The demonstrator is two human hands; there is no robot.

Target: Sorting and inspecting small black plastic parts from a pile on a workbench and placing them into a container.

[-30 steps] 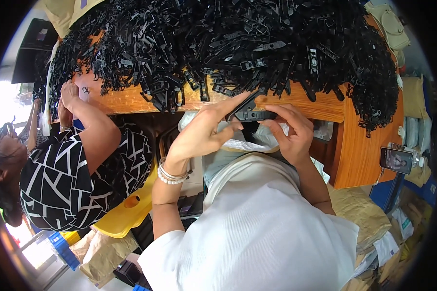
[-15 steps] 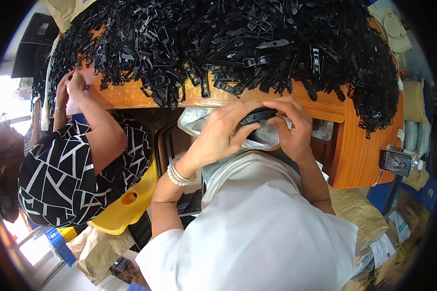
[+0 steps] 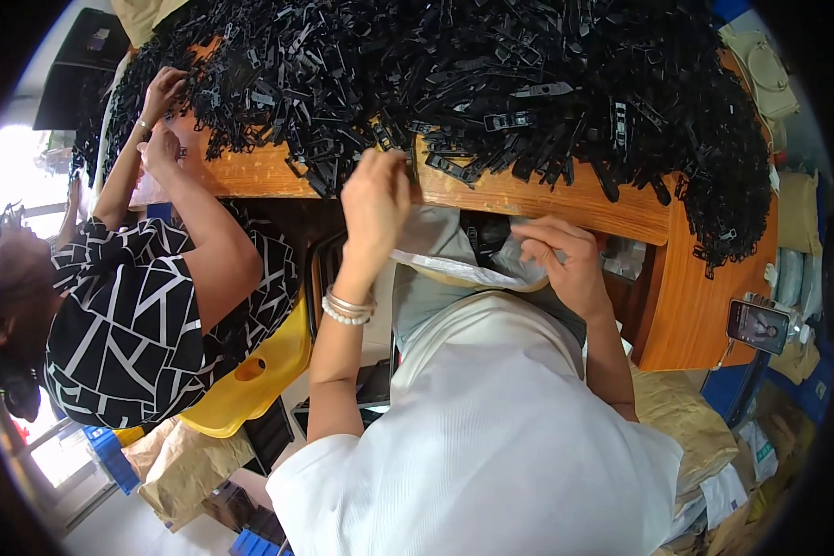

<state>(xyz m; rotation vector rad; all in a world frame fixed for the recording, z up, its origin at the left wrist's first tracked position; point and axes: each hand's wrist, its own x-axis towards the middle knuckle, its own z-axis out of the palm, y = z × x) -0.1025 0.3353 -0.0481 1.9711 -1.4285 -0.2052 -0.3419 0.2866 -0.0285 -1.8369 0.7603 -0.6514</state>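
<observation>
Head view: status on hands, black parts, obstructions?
Left hand at near edge of black parts pile, grip blurred. Right hand by open bag, fingers loosely bent, no part seen in it. Co-worker's hands off left, not in the way.

The person is wearing a white short-sleeved top (image 3: 491, 435) — and a white-beaded bracelet (image 3: 345, 318) is sitting beside a slim, smooth bangle (image 3: 350, 304) on the left wrist (image 3: 357, 278).

Wearer's two hands (image 3: 375, 206) (image 3: 573, 264), one phone (image 3: 758, 323)
</observation>
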